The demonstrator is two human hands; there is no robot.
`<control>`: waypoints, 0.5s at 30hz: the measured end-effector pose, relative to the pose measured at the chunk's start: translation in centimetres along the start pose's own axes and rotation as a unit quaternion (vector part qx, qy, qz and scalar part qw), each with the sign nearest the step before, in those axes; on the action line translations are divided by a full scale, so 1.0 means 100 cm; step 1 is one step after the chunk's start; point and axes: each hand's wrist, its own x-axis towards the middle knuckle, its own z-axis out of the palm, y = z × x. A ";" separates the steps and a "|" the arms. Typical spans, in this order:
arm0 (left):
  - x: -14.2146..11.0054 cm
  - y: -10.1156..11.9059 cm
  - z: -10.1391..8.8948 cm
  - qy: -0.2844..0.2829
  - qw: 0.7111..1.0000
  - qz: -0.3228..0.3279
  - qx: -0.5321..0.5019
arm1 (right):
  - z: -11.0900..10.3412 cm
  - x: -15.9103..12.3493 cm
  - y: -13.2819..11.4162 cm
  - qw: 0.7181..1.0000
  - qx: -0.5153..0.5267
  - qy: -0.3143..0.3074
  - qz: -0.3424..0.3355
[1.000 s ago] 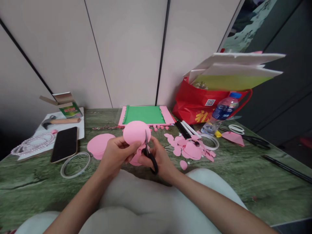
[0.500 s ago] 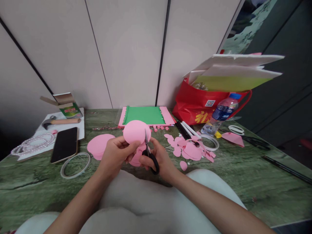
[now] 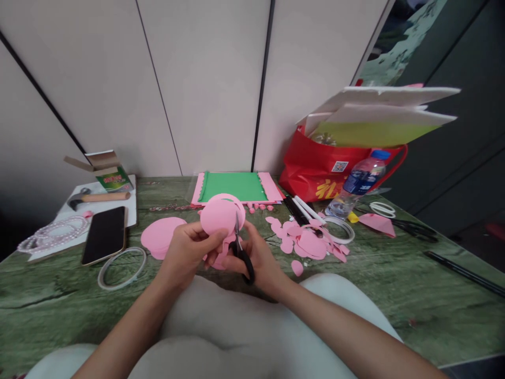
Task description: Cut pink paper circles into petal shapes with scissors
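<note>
My left hand (image 3: 197, 247) pinches a round pink paper disc (image 3: 216, 215) by its lower edge, thumb in front. Black-handled scissors (image 3: 238, 239) sit in my right hand (image 3: 258, 258), blades pointing up at the disc's right side. A narrow strip cut from the rim curves over the disc's top right, with a gap between them. Below my hands lies more pink paper (image 3: 216, 259), partly covered by fingers. Beside my left wrist rests a stack of pink discs (image 3: 161, 237).
Pink paper scraps (image 3: 311, 243) and a tape roll (image 3: 338, 230) lie to the right. Behind stand a red bag (image 3: 307, 168) and a water bottle (image 3: 359, 184). Leftward are a phone (image 3: 104, 235), a hammer (image 3: 104, 197) and another tape roll (image 3: 122, 268). Green paper (image 3: 232, 187) lies at the back.
The scissors have cut a curved strip along the disc's upper right edge, and a gap now shows there. Both hands stay in nearly the same place.
</note>
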 end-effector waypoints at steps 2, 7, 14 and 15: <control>0.000 0.001 0.000 -0.006 1.000 -0.003 0.008 | -0.001 0.000 0.001 1.000 0.009 0.011 -0.007; -0.001 0.000 -0.001 0.004 1.000 0.005 0.015 | -0.002 0.000 0.002 1.000 0.004 0.028 -0.004; 0.000 -0.002 -0.001 0.013 0.999 0.021 0.034 | -0.001 -0.001 -0.001 1.000 0.005 0.015 0.005; 0.000 -0.002 -0.001 0.014 0.999 0.023 0.034 | 0.000 0.000 -0.002 1.000 0.003 0.016 0.008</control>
